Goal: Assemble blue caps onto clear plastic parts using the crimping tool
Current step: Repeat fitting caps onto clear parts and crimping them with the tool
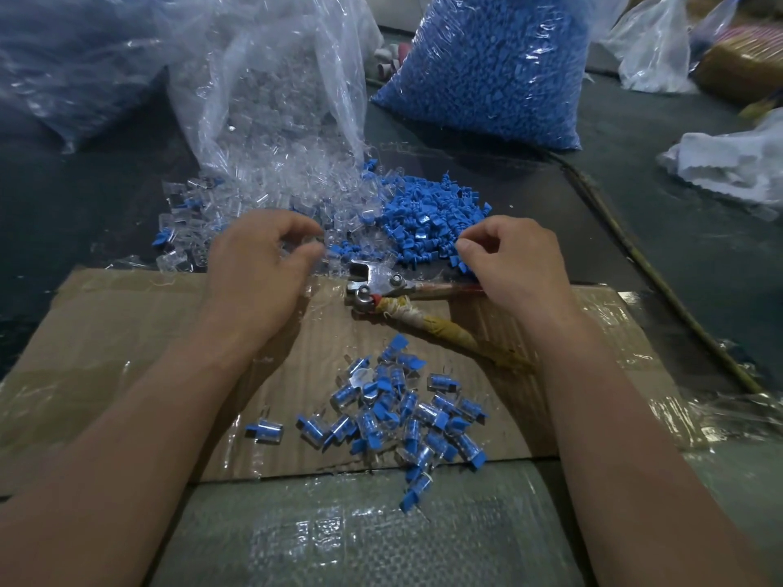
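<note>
The crimping tool (381, 286) lies untouched on the cardboard (127, 332) between the two hands, its metal head toward the left hand (262, 264) and its wrapped handles running under and past the right hand (512, 260). The loose clear parts (275, 192) spill from a clear bag (271, 78) just beyond the left hand. The heap of blue caps (432, 222) sits just beyond the right.

The left hand hovers palm down with its fingers curled. Thumb and forefinger appear to pinch a clear part (312, 240), though blur softens it. The right hand is also palm down, with thumb and forefinger tips drawn together at the near edge of the blue caps; whether a cap is between them cannot be told. Both forearms reach forward over a pile of assembled pieces (402, 413) lying near the person on the cardboard. A full bag of caps (495, 65) stands behind.
</note>
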